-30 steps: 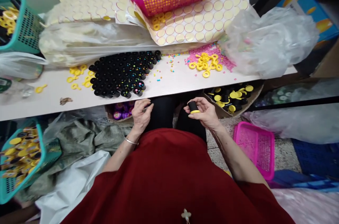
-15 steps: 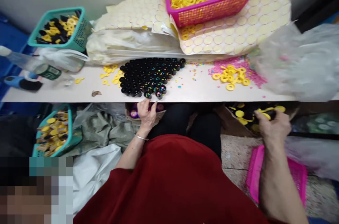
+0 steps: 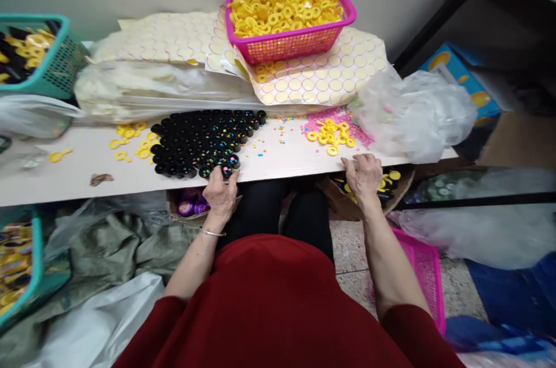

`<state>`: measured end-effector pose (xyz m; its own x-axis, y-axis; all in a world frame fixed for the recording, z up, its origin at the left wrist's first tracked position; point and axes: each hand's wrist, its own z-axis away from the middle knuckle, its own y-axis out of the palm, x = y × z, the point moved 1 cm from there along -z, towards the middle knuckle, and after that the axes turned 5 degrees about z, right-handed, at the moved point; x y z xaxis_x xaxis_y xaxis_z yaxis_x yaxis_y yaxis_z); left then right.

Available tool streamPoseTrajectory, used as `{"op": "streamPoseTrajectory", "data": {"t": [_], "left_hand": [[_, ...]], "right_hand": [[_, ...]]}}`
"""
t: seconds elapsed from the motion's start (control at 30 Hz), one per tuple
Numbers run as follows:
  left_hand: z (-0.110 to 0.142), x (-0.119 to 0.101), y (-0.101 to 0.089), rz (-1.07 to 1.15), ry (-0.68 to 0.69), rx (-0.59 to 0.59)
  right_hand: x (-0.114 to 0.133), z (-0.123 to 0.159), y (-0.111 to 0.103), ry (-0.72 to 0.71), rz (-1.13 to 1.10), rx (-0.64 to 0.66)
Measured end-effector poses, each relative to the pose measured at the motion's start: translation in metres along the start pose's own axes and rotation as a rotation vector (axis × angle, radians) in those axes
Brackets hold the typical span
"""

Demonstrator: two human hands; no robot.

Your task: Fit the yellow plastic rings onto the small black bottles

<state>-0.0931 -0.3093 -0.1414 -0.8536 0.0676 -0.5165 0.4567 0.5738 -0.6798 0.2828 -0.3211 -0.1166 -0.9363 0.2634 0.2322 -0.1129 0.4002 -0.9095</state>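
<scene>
At the bench's (image 3: 282, 162) near edge, centre frame, the left hand (image 3: 220, 194) is laid against the front row of black tubes (image 3: 204, 139), fingers (image 3: 218, 176) curled on one. The right hand (image 3: 364, 177) is rested on the edge, fingers loose and holding nothing, just below scattered yellow rings (image 3: 330, 136). A pink basket (image 3: 289, 37) of rings is seen at upper centre.

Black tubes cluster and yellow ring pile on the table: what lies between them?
Head view: only scattered coloured beads on bare table between the black tubes and yellow rings.
</scene>
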Motion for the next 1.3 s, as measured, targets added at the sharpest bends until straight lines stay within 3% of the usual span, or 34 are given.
{"op": "streamPoseTrajectory", "data": {"t": [0.07, 0.17, 0.3, 0.37, 0.47, 0.6, 0.8, 0.93, 1.17, 1.3], "left_hand": [[0.0, -0.002, -0.001, 0.007, 0.019, 0.0], [0.002, -0.005, -0.003, 0.087, 0.058, 0.021], [0.007, -0.021, -0.001, 0.28, 0.134, 0.09], [0.008, -0.033, 0.006, 0.381, 0.156, 0.141], [0.005, -0.052, 0.023, 0.502, 0.154, 0.248], [-0.002, -0.074, 0.047, 0.633, 0.172, 0.39], [-0.004, -0.094, 0.069, 0.689, 0.142, 0.558], [-0.005, -0.097, 0.076, 0.704, 0.036, 0.584], [-0.006, -0.097, 0.077, 0.742, 0.035, 0.627], [-0.005, -0.098, 0.078, 0.758, -0.002, 0.614]], "right_hand": [[0.022, -0.01, 0.01, -0.02, -0.051, 0.029], [0.043, -0.022, 0.023, 0.069, -0.077, 0.074], [0.05, -0.026, 0.032, 0.199, -0.131, 0.096], [0.05, -0.022, 0.033, 0.193, -0.149, 0.062], [0.055, -0.009, 0.03, 0.013, -0.088, 0.044], [0.068, 0.011, 0.018, -0.292, 0.095, 0.168], [0.074, 0.018, -0.001, -0.413, -0.001, 0.329], [0.068, 0.014, 0.001, -0.399, -0.159, 0.416], [0.053, 0.009, 0.013, -0.334, -0.343, 0.329], [0.057, 0.007, 0.02, -0.235, -0.39, 0.278]]}}
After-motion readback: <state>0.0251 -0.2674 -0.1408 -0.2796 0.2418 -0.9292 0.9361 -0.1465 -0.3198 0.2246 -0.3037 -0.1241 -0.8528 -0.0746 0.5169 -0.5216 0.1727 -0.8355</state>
